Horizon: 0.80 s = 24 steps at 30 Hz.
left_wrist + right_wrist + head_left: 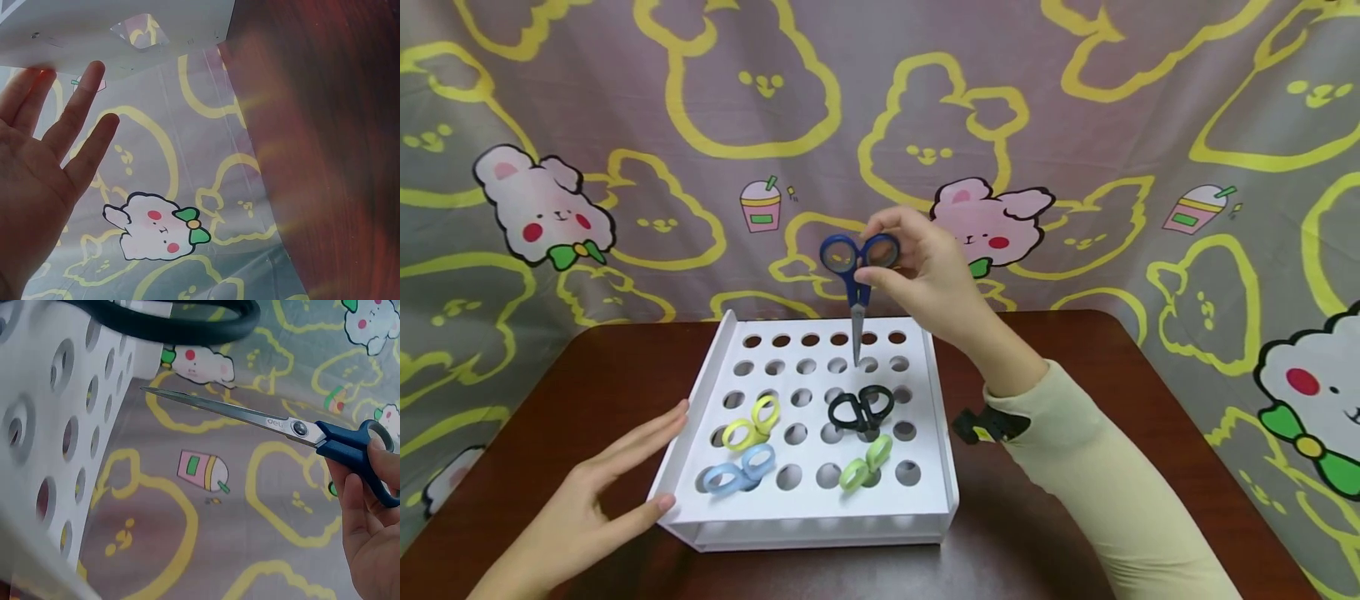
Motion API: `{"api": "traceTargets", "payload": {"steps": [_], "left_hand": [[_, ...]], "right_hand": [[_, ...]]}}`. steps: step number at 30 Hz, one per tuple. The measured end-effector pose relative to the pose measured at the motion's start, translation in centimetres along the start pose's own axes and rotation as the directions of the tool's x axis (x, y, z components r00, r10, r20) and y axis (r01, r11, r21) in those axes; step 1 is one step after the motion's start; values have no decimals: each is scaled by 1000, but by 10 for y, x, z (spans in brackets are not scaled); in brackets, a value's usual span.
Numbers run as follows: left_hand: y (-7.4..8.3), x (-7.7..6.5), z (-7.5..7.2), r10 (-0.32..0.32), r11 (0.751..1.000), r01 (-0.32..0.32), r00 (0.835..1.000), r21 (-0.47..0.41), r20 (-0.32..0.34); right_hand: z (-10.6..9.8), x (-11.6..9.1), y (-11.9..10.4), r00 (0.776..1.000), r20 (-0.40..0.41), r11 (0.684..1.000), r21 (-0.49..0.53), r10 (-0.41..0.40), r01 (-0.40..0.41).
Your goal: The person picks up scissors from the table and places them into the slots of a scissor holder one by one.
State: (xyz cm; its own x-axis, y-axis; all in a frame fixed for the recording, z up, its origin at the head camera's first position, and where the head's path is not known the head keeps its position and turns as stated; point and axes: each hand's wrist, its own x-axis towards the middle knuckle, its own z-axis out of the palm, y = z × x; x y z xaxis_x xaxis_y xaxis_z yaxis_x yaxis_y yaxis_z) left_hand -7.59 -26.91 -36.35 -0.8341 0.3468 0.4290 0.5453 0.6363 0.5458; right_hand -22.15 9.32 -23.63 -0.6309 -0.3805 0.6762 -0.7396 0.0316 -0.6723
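My right hand (pixel 925 271) pinches blue-handled scissors (pixel 853 283) by the handle, blades pointing down above the back rows of a white rack (pixel 808 500) with round holes. In the right wrist view the scissors' blades (pixel 225 409) are closed and hang apart from the holed panel. My left hand (pixel 580 492) rests with straight, spread fingers at the rack's left side. Other scissors stand in the rack, handles up: yellow (pixel 752 427), light blue (pixel 739 472), black (pixel 861 410) and green (pixel 867 463). Their blades are hidden below the panel.
The rack stands on a dark reddish-brown table (pixel 1037 500). Behind and at both sides hangs a curtain (pixel 880 108) printed with yellow outlines and white bunnies. A small black device (pixel 988 425) sits at my right wrist, by the sleeve (pixel 1097 467).
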Motion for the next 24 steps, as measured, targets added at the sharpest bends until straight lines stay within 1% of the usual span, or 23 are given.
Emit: {"api": "traceTargets", "payload": {"steps": [3,6,11,14,21,24], "left_hand": [[2,-1,-1,-41,999,41,999,5,8],[4,-1,-1,-39,999,39,999,21,7],[5,0,-1,-29,999,29,1000,30,2],[4,-1,0,-37,999,37,999,31,-1],[2,-2,2,-54,998,54,999,20,0],[1,-2,2,-51,999,51,999,19,1]], "right_hand": [[8,4,0,1000,25,999,33,3,-4],[14,7,0,999,45,997,69,23,-26],[23,11,-1,996,63,994,80,65,-70],[29,14,-3,994,80,993,84,80,-87],[44,19,-6,990,125,993,97,58,-70],[49,20,-5,988,144,994,82,55,-68]]}}
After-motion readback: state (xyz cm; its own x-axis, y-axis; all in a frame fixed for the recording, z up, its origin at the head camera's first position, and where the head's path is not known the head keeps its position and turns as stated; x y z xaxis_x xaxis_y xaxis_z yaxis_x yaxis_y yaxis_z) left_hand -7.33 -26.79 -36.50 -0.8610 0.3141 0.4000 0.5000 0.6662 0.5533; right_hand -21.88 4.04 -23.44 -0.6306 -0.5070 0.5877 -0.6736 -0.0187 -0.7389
